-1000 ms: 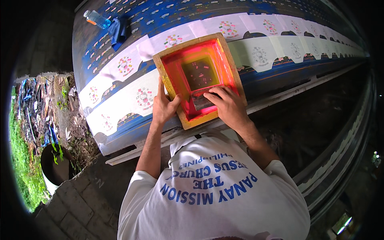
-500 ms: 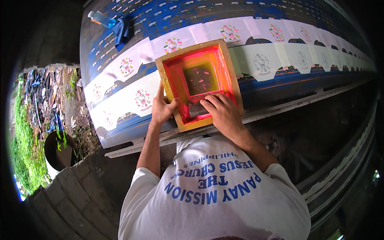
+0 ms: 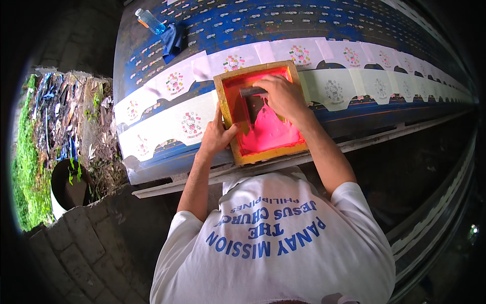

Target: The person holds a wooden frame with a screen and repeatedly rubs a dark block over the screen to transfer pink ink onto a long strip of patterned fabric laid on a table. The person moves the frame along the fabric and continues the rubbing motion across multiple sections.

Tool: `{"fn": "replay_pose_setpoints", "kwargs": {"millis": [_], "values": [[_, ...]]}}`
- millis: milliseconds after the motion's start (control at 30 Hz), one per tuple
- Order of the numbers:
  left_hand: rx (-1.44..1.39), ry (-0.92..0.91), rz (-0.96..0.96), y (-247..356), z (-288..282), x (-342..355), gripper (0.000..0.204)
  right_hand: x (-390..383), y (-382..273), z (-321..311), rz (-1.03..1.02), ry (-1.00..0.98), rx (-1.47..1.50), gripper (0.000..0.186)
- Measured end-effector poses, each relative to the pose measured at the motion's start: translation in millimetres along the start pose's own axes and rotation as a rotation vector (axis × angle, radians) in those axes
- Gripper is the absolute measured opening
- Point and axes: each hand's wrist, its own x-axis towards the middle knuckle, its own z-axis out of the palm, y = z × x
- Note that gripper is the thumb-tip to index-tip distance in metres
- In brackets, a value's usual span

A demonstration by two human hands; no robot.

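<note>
A wooden screen-printing frame [image 3: 267,156] with red-stained inner walls rests on a row of white paper sheets [image 3: 192,126] bearing small printed designs. My left hand [image 3: 219,130] grips the frame's left side, its thumb on the wood. My right hand [image 3: 283,96] is closed on a dark squeegee [image 3: 250,91] in the upper part of the frame. Bright pink ink [image 3: 271,134] spreads over the lower part of the screen, leaving a dark patch of mesh showing beside the squeegee. The fingertips under the squeegee and behind the frame are partly hidden.
The long blue-stained printing table [image 3: 238,28] holds two rows of sheets running rightward. At its back left stand a bottle with blue liquid [image 3: 151,21] and a blue cloth [image 3: 172,43]. A metal rail [image 3: 162,190] edges the front. Left are debris and a round bin [image 3: 68,185].
My right hand has moved up inside the frame, lifting the squeegee from the bottom to the upper part. Pink ink now covers much of the lower screen. My left hand stays on the frame.
</note>
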Motion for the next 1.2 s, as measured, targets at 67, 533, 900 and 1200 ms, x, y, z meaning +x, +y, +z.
{"fn": "replay_pose_setpoints", "kwargs": {"millis": [67,533,900,1200], "values": [[0.005,-0.014,0.009,0,-3,-1,0.109,5,0,7,0.01,0.022,-0.002,0.042],[0.0,0.019,0.003,-8,0,-5,0.11,-75,-27,-14,0.106,-0.289,0.108,0.037],[-0.069,-0.046,-0.038,0,-8,-5,0.113,-10,-14,9,0.058,-0.021,0.006,0.04],[0.04,0.114,0.146,-43,16,5,0.115,-120,-55,21,0.062,0.02,-0.032,0.051]]}}
